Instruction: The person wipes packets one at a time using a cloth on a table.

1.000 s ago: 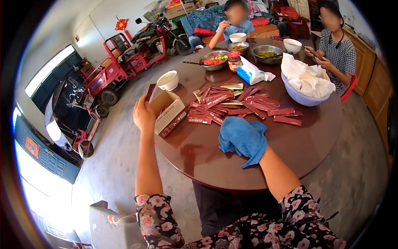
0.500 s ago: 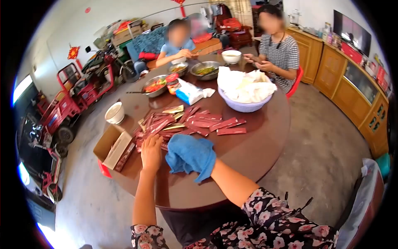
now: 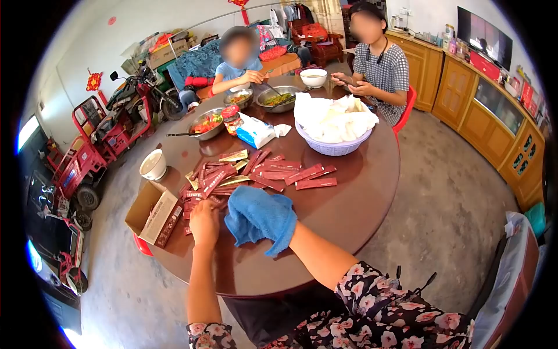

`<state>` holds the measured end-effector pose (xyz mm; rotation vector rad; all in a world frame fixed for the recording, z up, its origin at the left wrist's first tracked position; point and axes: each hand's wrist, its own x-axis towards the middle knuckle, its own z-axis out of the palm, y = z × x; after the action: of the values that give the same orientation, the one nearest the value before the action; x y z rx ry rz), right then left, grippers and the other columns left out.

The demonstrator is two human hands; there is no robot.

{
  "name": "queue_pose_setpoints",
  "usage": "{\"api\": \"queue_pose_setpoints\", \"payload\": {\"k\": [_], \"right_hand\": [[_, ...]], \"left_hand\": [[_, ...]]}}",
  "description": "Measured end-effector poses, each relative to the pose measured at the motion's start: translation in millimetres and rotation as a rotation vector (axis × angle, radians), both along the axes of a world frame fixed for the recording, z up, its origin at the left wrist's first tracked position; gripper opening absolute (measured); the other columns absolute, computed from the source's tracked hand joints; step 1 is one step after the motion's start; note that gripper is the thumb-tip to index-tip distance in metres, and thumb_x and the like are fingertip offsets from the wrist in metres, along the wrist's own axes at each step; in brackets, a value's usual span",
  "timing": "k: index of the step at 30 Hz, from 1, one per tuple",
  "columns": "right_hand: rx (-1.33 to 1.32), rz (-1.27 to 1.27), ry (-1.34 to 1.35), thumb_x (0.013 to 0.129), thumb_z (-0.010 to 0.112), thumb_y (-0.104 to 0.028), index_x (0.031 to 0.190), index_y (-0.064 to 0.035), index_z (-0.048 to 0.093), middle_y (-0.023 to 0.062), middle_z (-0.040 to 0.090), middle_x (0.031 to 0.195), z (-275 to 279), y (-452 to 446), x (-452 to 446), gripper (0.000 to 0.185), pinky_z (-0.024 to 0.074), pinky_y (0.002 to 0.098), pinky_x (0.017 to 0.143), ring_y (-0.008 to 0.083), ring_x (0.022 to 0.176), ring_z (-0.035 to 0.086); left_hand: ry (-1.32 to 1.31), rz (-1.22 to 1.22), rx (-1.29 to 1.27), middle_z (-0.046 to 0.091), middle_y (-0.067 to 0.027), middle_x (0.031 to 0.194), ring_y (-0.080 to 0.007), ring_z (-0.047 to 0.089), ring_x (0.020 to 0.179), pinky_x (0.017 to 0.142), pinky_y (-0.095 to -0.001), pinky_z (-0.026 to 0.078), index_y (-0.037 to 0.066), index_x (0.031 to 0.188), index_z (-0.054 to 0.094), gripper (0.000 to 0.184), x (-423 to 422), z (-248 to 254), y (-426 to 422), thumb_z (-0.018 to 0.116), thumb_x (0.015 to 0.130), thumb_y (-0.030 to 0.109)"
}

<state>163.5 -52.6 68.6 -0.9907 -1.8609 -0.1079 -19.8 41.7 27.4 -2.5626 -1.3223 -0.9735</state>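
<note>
My left hand (image 3: 204,222) is at the near left edge of a pile of dark red sachets (image 3: 264,174), its fingers curled down at them; whether it grips one is hidden. A blue cloth (image 3: 258,220) covers my right hand, which rests beside the pile with its fingers out of sight under the cloth. Left of my left hand stands an open cardboard box (image 3: 154,214), tilted in view, its inside partly visible. A few gold sachets (image 3: 234,156) lie among the red ones on the round brown table (image 3: 343,216).
A white bowl (image 3: 153,165) stands behind the box. Farther back are metal dishes of food (image 3: 278,100), a red-lidded jar (image 3: 232,120), a tissue pack (image 3: 256,132) and a purple basket (image 3: 334,144) holding white cloth. Two people sit across the table.
My left hand has left the box and come to the sachets, then drawn slightly nearer to me. The view has swung right. The cloth remains over my right hand.
</note>
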Motion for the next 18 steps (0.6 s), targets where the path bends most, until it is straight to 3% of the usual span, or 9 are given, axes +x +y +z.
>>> {"api": "queue_pose_setpoints", "payload": {"k": [1,2,3,6,8,13,14,17,18], "right_hand": [[0.027,0.0,-0.006,0.078,0.057,-0.015,0.075,-0.0082,0.053,0.0131,0.057,0.076,5,-5,3,0.008,0.0452,0.0358,0.062,0.0281,0.07,0.057],[0.003,0.007,0.038,0.077,0.059,-0.017,0.072,-0.0061,0.055,0.0144,0.058,0.074,5,-2,9,0.012,0.0459,0.0371,0.061,0.0289,0.067,0.057],[-0.235,0.175,0.329,0.079,0.058,-0.018,0.071,-0.0051,0.056,0.014,0.058,0.072,0,3,6,0.016,0.0461,0.0371,0.06,0.0273,0.065,0.057],[-0.723,0.539,1.141,0.089,0.049,-0.021,0.071,-0.0045,0.055,0.009,0.057,0.071,-29,29,-5,0.024,0.0462,0.0335,0.06,0.0183,0.063,0.056],[-0.828,0.674,1.355,0.093,0.046,-0.02,0.081,-0.0072,0.055,0.0041,0.058,0.073,-25,24,-9,0.02,0.0469,0.0279,0.065,0.014,0.066,0.054],[-0.758,0.523,1.077,0.097,0.044,-0.027,0.099,-0.0084,0.053,0.004,0.055,0.08,-36,27,-15,0.021,0.0488,0.0305,0.063,0.0156,0.069,0.055],[-0.718,0.483,0.879,0.096,0.045,-0.025,0.101,-0.0083,0.053,0.0041,0.055,0.081,-31,23,-15,0.019,0.0489,0.0303,0.063,0.0153,0.069,0.055],[-0.833,0.576,1.161,0.092,0.048,-0.016,0.097,-0.005,0.054,0.004,0.053,0.077,-16,12,-20,0.014,0.0478,0.0289,0.059,0.0135,0.069,0.054],[-0.713,0.307,0.462,0.09,0.049,-0.015,0.092,-0.004,0.056,0.0044,0.053,0.073,-17,18,-16,0.013,0.0468,0.0285,0.057,0.0132,0.068,0.054]], "left_hand": [[-0.168,0.09,-0.097,0.063,-0.0123,0.085,-0.034,0.06,0.079,0.072,-0.0416,0.047,0.004,0.086,0.055,0.01,-1,0,-4,0.062,0.081,0.009],[-0.35,0.012,0.052,0.06,-0.0121,0.071,-0.0298,0.059,0.061,0.059,-0.0406,0.047,0.002,0.088,0.053,0.01,4,1,-6,0.059,0.088,0.011],[-0.486,0.113,-0.218,0.065,-0.0144,0.079,-0.025,0.063,0.067,0.056,-0.0369,0.048,0.002,0.094,0.054,0.011,5,1,-13,0.058,0.089,0.012],[-1.104,-0.081,-0.472,0.056,-0.002,0.072,-0.0094,0.049,0.051,0.046,-0.0232,0.042,0.004,0.097,0.052,0.009,28,-6,-28,0.051,0.095,0.014],[-1.288,-0.143,-0.608,0.054,-0.0012,0.07,-0.0064,0.044,0.049,0.042,-0.0202,0.037,0.006,0.101,0.05,0.012,38,-13,-41,0.048,0.097,0.017],[-1.274,-0.273,-0.747,0.058,-0.0019,0.076,-0.0073,0.047,0.055,0.048,-0.0203,0.037,0.006,0.112,0.049,0.018,38,-13,-56,0.043,0.097,0.014],[-1.245,-0.305,-0.801,0.059,-0.0017,0.081,-0.0068,0.049,0.059,0.052,-0.02,0.04,0.005,0.114,0.048,0.019,35,-14,-55,0.045,0.097,0.013],[-1.22,-0.376,-0.783,0.059,-0.0017,0.083,-0.0066,0.051,0.062,0.054,-0.0196,0.041,0.005,0.114,0.048,0.019,36,-17,-54,0.048,0.096,0.011],[-1.188,-0.393,-0.791,0.061,-0.0022,0.085,-0.0068,0.054,0.064,0.056,-0.0202,0.044,0.004,0.112,0.048,0.019,34,-20,-53,0.052,0.095,0.01]]}}
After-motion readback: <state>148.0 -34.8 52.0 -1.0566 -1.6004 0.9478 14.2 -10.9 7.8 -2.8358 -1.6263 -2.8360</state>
